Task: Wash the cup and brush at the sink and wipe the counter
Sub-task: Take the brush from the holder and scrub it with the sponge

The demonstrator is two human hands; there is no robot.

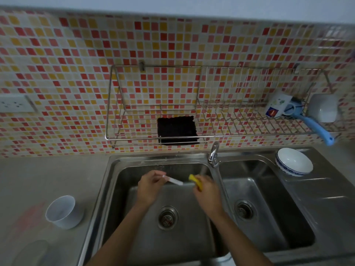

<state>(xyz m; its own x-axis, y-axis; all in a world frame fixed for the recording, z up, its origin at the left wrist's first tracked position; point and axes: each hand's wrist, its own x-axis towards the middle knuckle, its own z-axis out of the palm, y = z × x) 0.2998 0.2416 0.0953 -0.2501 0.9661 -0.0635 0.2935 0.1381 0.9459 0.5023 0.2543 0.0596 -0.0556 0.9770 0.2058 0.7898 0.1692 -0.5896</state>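
At frame centre, over the left sink basin, left hand grip pinches the brush, right hand grip clamps a yellow sponge; brush-washing step; next: cup, lower left on table

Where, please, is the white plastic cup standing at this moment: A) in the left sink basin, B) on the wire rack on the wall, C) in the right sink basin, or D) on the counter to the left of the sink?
D: the white cup stands upright on the grey counter left of the sink, away from both hands, which are busy over the left basin.
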